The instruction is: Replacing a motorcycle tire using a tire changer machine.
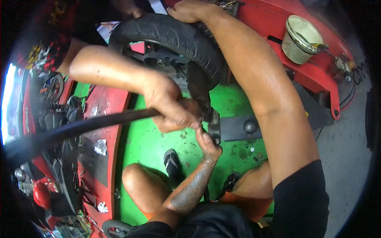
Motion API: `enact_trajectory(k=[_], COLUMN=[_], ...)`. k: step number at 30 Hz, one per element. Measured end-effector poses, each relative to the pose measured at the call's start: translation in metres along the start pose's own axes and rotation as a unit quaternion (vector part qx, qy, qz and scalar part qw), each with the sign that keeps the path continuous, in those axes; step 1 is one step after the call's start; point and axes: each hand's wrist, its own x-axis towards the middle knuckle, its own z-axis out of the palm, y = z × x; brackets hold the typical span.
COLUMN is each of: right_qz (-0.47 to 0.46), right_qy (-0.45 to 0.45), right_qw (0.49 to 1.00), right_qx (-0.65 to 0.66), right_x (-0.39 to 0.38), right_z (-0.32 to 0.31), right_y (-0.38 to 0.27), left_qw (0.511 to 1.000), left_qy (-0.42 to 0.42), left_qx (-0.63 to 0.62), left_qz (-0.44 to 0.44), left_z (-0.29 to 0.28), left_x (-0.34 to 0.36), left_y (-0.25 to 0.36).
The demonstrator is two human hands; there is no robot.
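Observation:
A motorcycle wheel with a black tyre (pixel 170 33) stands ahead of me. My right hand (pixel 188 11), at the end of my outstretched arm, grips the top of the tyre. My left hand (pixel 208 144) is closed beside a dark metal part (pixel 213 127) below the wheel; what its fingers hold is hidden. Touching my left fingertips is a co-worker's hand (pixel 168 105), reaching in from the left. That hand is wrapped round a long dark bar (pixel 99 123), which runs out to the left edge. The co-worker's other hand (pixel 137 12) is at the tyre's far side.
A dirty white bucket (pixel 300 41) stands on the red lift frame (pixel 278 16) at the upper right. Below it lies a dark flat plate (pixel 238 127) over the green floor (pixel 149 146). A red platform (pixel 105 135) with scattered parts runs along the left.

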Motion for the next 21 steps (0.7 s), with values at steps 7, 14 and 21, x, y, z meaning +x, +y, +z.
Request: enact_trajectory(k=[7,14,21], right_qz=[-0.036,-0.03,-0.145], right_qy=[0.0,-0.019,-0.097], right_qw=[0.996,0.994,0.984], right_qx=[0.078,0.105,0.034], right_x=[0.041,0.049,0.058], right_z=[0.04,0.043,0.019], right_y=[0.035,0.036,0.061], left_qw=[0.98,0.98,0.978], left_qy=[-0.026,0.015,0.035], left_qx=[-0.001,-0.094,-0.171], left_qz=[-0.195,-0.174,-0.11], left_z=[0.002,0.015,0.016], left_x=[0.006,0.01,-0.002], left_y=[0.021,0.026,0.012])
